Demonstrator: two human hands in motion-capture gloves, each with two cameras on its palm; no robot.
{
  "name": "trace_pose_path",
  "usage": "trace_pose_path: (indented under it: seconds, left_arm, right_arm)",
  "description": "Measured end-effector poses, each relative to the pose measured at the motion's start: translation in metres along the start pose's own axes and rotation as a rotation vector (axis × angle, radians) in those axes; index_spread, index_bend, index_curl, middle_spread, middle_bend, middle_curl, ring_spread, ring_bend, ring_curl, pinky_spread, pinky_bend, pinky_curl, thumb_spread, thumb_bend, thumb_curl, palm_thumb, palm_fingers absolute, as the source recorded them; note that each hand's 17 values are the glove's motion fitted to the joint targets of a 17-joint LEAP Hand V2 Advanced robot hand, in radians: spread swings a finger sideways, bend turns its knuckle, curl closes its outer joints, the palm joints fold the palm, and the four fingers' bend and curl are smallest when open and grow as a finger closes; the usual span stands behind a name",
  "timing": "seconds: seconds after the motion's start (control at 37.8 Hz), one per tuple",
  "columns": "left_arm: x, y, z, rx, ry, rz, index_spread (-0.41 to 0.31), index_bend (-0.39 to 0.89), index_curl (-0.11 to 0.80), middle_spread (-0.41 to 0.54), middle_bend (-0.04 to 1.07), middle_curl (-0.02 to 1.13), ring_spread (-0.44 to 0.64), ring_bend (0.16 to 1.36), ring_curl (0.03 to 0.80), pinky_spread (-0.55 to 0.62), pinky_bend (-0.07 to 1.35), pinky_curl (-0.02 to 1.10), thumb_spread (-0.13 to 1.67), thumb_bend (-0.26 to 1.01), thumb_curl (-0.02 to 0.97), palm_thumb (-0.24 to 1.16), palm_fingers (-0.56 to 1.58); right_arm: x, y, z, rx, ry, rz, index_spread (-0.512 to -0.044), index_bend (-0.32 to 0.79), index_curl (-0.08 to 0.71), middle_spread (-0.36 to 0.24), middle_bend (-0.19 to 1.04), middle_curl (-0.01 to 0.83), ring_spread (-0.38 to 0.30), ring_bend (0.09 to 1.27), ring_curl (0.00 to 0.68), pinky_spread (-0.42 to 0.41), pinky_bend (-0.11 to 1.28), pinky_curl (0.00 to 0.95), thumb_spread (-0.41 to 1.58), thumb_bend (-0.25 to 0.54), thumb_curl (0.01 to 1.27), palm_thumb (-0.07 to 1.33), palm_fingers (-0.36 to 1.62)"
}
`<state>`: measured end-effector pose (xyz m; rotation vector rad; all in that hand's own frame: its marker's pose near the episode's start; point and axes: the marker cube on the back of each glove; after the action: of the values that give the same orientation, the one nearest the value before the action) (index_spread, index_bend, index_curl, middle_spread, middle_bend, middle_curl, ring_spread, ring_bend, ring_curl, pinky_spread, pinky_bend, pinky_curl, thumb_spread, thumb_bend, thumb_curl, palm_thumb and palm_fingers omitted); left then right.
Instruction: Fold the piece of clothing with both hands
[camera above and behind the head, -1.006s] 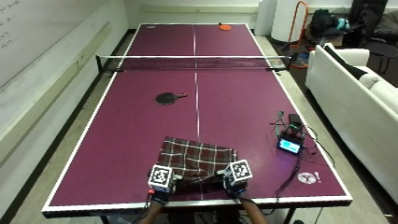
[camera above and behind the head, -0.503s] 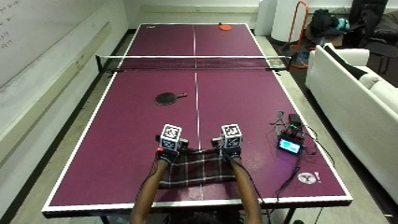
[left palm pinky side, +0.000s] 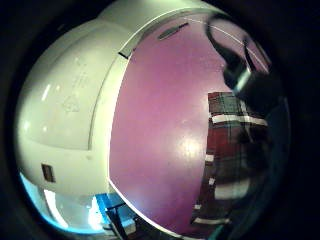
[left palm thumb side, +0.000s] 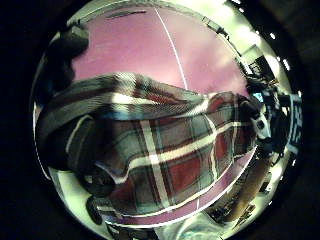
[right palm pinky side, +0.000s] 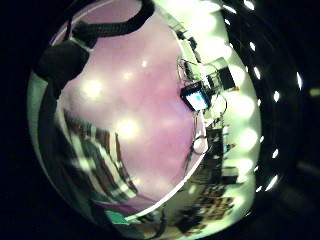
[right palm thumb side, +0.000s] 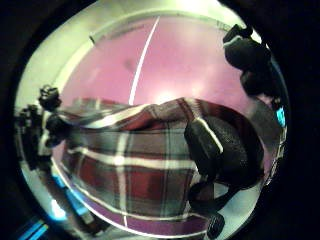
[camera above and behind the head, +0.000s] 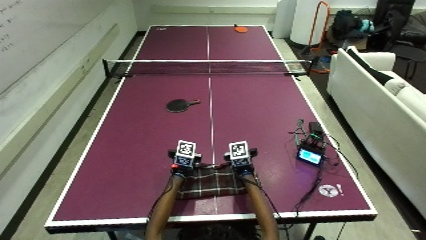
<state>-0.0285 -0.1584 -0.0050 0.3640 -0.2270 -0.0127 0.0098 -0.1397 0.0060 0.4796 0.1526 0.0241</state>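
Note:
A red, grey and white plaid garment (camera above and behind the head: 213, 185) lies doubled over near the front edge of the purple table-tennis table (camera above and behind the head: 133, 130). My left hand (camera above and behind the head: 183, 164) and right hand (camera above and behind the head: 241, 163) sit side by side at its far edge. Each hand pinches a corner of the top layer. In the left thumb side view the plaid garment (left palm thumb side: 170, 150) hangs from curled fingers (left palm thumb side: 80, 145). The right thumb side view shows my fingers (right palm thumb side: 215, 150) curled over the garment's fold (right palm thumb side: 135, 150). Both forearms stretch out over the cloth.
A black paddle (camera above and behind the head: 178, 105) lies mid-table ahead of my hands, with the net (camera above and behind the head: 208, 67) beyond it and an orange paddle (camera above and behind the head: 239, 29) at the far end. A small device with a blue screen (camera above and behind the head: 310, 156) and cables lie right of the garment. A white sofa (camera above and behind the head: 379, 95) stands at the right.
Both hands have travelled from the table's front edge away from the person, carrying the garment's near edge over the rest. The cloth now lies shorter, in two layers.

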Motion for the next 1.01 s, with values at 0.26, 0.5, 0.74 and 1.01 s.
trace_pose_path:
  seconds: [0.26, 0.5, 0.74, 1.01]
  left_arm:
    - [0.004, 0.072, 0.012, -0.06, -0.062, 0.059, -0.178, 0.13, 0.369, -0.247, 0.29, 0.48, -0.24, 0.73, 0.424, -0.1, 0.45, 0.47, 1.27, -0.03, 0.232, 0.56, 0.6]
    - [0.013, 0.112, 0.041, -0.422, 0.11, 0.103, -0.137, 0.19, 0.4, -0.034, 0.08, 0.37, 0.02, 0.6, 0.376, 0.18, 0.46, 0.45, 1.39, -0.07, 0.13, 0.22, 0.3]
    - [0.041, 0.092, 0.043, -0.418, 0.112, 0.135, -0.117, 0.2, 0.415, 0.038, 0.1, 0.29, 0.17, 0.6, 0.341, 0.33, 0.46, 0.41, 1.44, -0.02, 0.1, 0.08, 0.25]
    - [0.026, 0.078, 0.013, -0.375, 0.252, 0.093, -0.113, 0.22, 0.435, 0.045, 0.13, 0.25, 0.23, 0.6, 0.325, 0.39, 0.45, 0.39, 1.49, 0.0, 0.098, 0.03, 0.28]
  right_arm:
    - [0.058, 0.104, 0.03, -0.394, -0.076, 0.417, -0.328, 0.06, 0.378, -0.192, 0.39, 0.448, -0.134, 0.58, 0.427, 0.04, 0.49, 0.392, 1.29, -0.019, 0.22, 0.73, 0.61]
    - [0.07, 0.125, 0.032, -0.443, 0.082, 0.386, -0.236, -0.07, 0.198, -0.057, 0.25, 0.396, -0.092, 0.86, 0.443, 0.194, 0.58, 0.392, 1.28, -0.02, 0.2, 0.56, 0.43]
    - [0.11, 0.107, 0.027, -0.324, 0.031, 0.482, -0.283, -0.01, 0.114, -0.193, 0.42, 0.428, -0.237, 0.92, 0.428, -0.062, 0.61, 0.362, 1.29, 0.065, 0.25, 0.76, 0.87]
    - [0.078, 0.031, 0.035, -0.18, -0.404, 0.487, -0.313, 0.07, 0.146, -0.25, 0.48, 0.468, -0.243, 0.93, 0.473, -0.255, 0.62, 0.42, 1.13, 0.119, 0.32, 1.0, 1.14]
